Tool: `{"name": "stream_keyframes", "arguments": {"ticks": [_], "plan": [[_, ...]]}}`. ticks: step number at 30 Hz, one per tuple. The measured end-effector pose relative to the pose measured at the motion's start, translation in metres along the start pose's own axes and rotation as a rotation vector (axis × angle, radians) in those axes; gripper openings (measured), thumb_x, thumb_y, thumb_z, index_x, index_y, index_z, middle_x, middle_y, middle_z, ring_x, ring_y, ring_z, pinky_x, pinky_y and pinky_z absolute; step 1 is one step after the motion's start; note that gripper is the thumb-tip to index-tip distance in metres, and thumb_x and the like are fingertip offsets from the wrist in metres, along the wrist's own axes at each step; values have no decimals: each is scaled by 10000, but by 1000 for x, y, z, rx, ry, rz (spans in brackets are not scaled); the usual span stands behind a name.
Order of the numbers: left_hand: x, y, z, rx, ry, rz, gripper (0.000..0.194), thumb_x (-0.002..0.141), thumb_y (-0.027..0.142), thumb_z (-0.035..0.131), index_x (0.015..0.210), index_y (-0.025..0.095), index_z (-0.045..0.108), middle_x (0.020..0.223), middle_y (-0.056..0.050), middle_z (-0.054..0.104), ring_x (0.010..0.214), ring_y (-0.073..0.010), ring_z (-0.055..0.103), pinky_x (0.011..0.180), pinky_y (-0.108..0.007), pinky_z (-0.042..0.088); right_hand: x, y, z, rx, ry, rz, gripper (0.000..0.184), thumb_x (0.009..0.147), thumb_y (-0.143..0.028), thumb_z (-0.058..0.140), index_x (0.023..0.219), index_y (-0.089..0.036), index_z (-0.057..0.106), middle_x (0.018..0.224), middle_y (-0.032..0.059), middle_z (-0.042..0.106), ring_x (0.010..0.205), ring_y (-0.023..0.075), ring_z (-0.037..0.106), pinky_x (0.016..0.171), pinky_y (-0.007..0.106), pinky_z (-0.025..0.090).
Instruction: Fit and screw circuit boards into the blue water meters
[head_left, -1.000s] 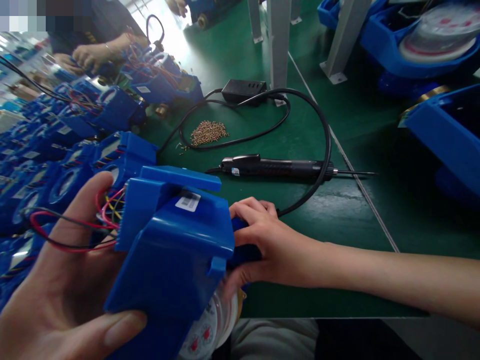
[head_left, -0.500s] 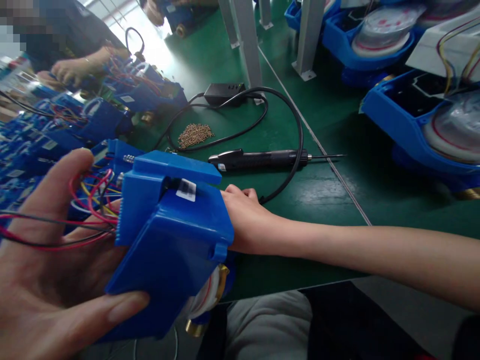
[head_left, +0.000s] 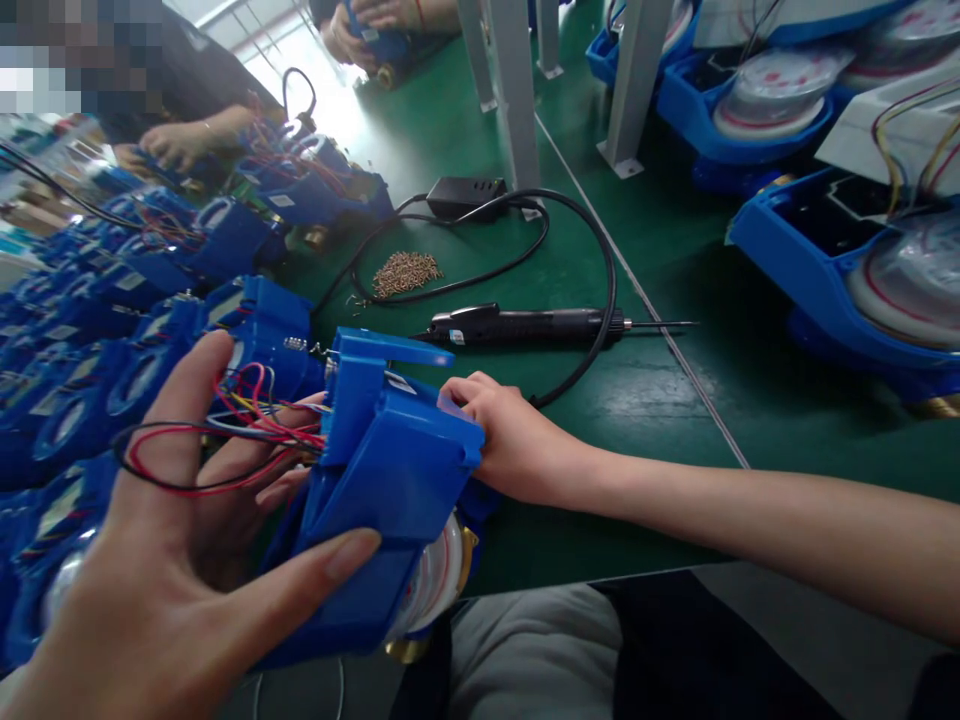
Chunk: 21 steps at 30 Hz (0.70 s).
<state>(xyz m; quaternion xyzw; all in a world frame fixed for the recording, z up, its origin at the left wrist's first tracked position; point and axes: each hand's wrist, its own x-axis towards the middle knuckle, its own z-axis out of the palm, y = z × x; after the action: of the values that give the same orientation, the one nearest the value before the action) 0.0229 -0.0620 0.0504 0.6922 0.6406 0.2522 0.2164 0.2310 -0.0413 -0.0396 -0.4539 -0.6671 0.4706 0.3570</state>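
My left hand [head_left: 172,590] grips a blue water meter [head_left: 390,480], its thumb across the near side of the housing and its other fingers behind. The meter is tilted, with its white-rimmed round body and brass fittings low on the right. Red, black, yellow and white wires [head_left: 262,425] spill from its left side between my fingers. My right hand [head_left: 517,435] is closed against the meter's right side, fingers curled. What those fingers pinch is mostly hidden. Beyond it an electric screwdriver [head_left: 532,326] lies on the green worktop [head_left: 660,480].
Brass-coloured screws [head_left: 407,273] lie in a pile near a black cable [head_left: 611,260] and a black box [head_left: 465,197]. Rows of blue meters [head_left: 135,270] crowd the left; more meters [head_left: 825,250] stand right. Grey posts [head_left: 517,110] rise behind. Co-workers' hands [head_left: 176,145] handle meters at the back.
The water meter and my left hand have shifted right and a little farther from me, and the loose wires now loop over my fingers. My right hand stays curled beside the meter.
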Motion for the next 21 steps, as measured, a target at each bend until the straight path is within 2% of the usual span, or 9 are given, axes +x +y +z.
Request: {"name": "stream_keyframes", "arguments": {"ticks": [3,7,9,11,12,14,16,18,21], "plan": [[1,9,11,-141,-62,-4,1301,478,550,956,1558,486,233,1265,-5,721,1150,-374,695,911,-568,610,-1,4,-1,-51,-22,-31,346,790,-28,740,525,-137,546,1011,58,648,978,218,548,842,390,430],[-8,15,17,-116,13,44,1282,496,485,953,1566,447,248,1364,-33,659,1181,-381,679,998,-599,547,-7,9,-15,-137,-73,-113,220,783,-41,749,626,-171,667,1221,78,640,1165,297,518,963,519,436],[-14,19,18,-69,23,68,1269,514,528,928,1568,459,225,1441,-38,599,1190,-393,672,1002,-619,537,-16,9,-27,-158,-39,-161,176,822,-58,719,720,-201,728,1280,81,630,1224,305,516,1004,535,445],[-20,24,20,-22,-8,73,1223,583,508,896,1572,481,178,1439,-28,598,1201,-387,668,974,-603,568,-30,3,-40,-117,77,-123,157,886,-111,670,842,-227,767,1192,78,666,1133,263,600,974,467,496],[-22,27,22,0,-19,84,1210,612,479,885,1575,485,152,1410,-26,620,1189,-378,677,957,-589,586,-38,-3,-46,-84,144,-74,159,927,-152,635,895,-231,770,1121,69,683,1046,236,644,912,418,530],[-25,30,26,37,-20,166,1202,646,421,874,1584,468,125,1363,-37,651,1141,-358,702,937,-558,605,-56,-20,-53,-135,395,-35,175,971,-185,589,965,-243,753,1049,45,686,980,204,661,852,363,531],[-26,31,32,48,-4,267,1185,681,370,856,1594,435,103,1396,-59,630,1147,-341,695,962,-532,592,-69,-43,-53,-269,575,-100,154,958,-160,621,1013,-258,727,1055,28,654,998,184,639,870,337,512],[-26,30,38,50,21,317,1163,717,333,828,1599,413,74,1468,-77,574,1213,-332,658,994,-517,568,-76,-65,-46,-388,582,-252,179,938,-127,650,1038,-265,705,1088,26,615,1022,176,612,883,326,494],[-28,29,44,59,49,331,1136,747,282,784,1599,405,42,1526,-83,518,1313,-327,589,1021,-517,542,-70,-87,-29,-655,466,-463,163,933,-128,664,983,-277,707,1119,34,573,1099,214,540,925,371,447]]}}
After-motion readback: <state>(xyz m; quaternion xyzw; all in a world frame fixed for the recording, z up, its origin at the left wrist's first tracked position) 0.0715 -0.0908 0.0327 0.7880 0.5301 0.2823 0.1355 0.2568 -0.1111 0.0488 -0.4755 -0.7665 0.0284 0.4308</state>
